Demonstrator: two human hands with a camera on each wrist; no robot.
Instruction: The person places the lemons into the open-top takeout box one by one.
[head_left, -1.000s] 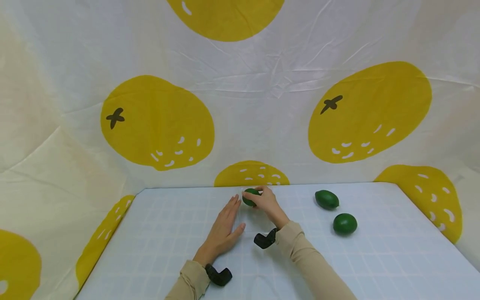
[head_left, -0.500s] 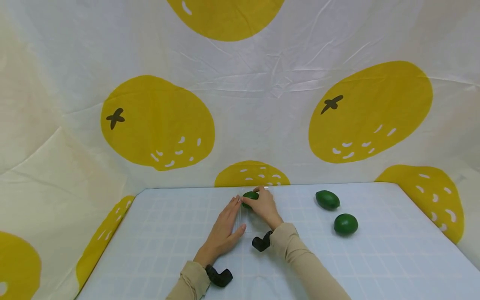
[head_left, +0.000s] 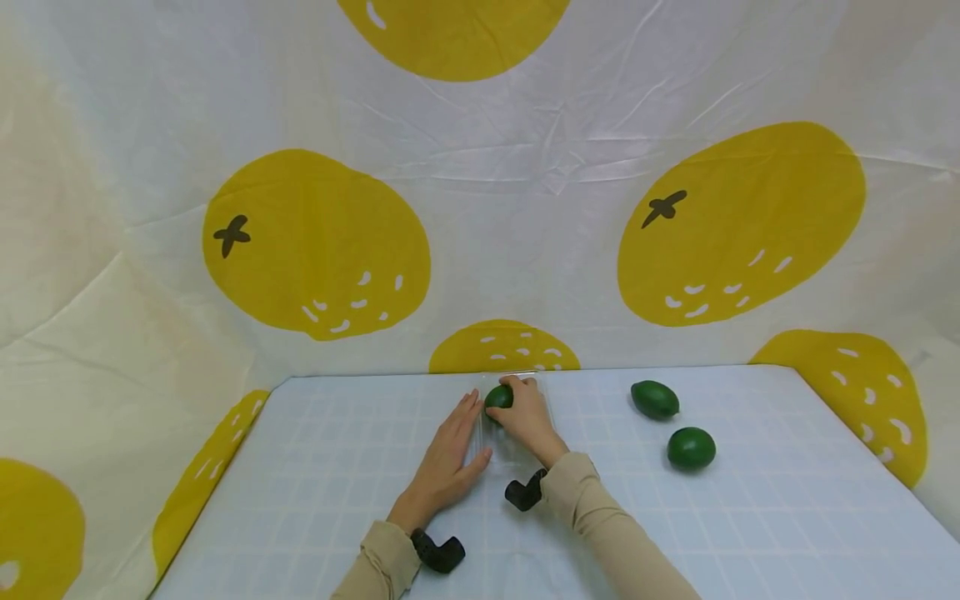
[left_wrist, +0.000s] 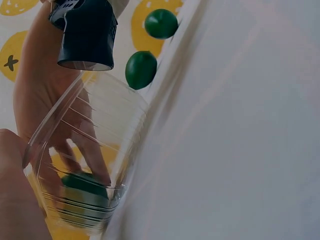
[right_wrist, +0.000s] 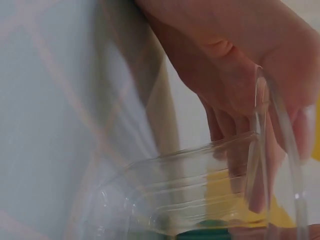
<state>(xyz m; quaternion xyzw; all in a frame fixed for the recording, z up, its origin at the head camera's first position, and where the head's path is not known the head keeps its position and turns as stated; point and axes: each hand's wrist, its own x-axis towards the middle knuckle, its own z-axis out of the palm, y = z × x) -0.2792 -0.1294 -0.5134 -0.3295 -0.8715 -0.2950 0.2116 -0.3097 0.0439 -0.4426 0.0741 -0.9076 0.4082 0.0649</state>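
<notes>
A clear plastic container (left_wrist: 112, 110) stands on the table between the two hands, hard to make out in the head view. Inside its far end, my right hand (head_left: 527, 421) holds a green lime (head_left: 497, 401) between thumb and fingers. My left hand (head_left: 446, 460) lies along the container's left side with fingers extended, its thumb (left_wrist: 17, 185) by the rim in the left wrist view. Through the clear wall, the right wrist view gives only a partial look at the green fruit (right_wrist: 205, 233).
Two more limes lie to the right, one farther back (head_left: 655, 400) and one nearer (head_left: 692, 449). A white cloth with yellow fruit prints (head_left: 525, 250) hangs behind the table's back edge. Each wrist carries a black camera mount (head_left: 438, 552).
My right hand has come slightly left and toward me with the lime, which sits a little lower in the container's far end. The left hand has stayed put.
</notes>
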